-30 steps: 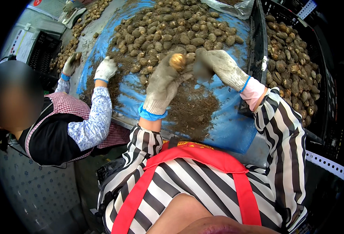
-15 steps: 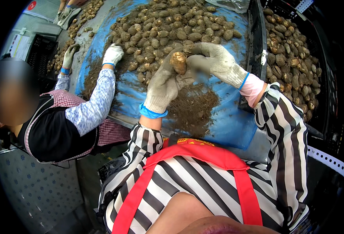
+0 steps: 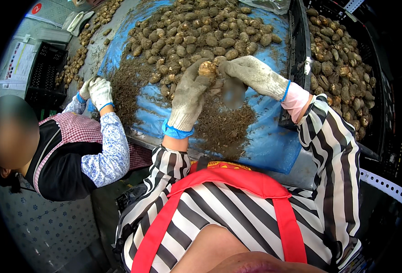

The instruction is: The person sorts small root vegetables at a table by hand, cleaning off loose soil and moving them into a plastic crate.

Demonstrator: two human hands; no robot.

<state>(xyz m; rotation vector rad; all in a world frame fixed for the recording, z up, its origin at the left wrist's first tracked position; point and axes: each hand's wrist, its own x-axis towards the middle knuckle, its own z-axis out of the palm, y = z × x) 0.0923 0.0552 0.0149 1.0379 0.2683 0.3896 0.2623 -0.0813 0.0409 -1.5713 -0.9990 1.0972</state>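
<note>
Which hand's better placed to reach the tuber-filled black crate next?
Right, likely: the right hand is nearer the black crate. The left hand is farther away, beyond the right, and is gripping a tuber.

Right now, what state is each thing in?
Left grip, closed around a root
Root, pale brown end exposed
Right grip, beside the root, hold unclear
Loose roots, heaped
Blue sheet, spread out, wrinkled
Dirt, loose, scattered over the sheet
Right crate, loaded with roots
Left crate, contents unclear
Co-worker's hands, gloved, close together
</note>
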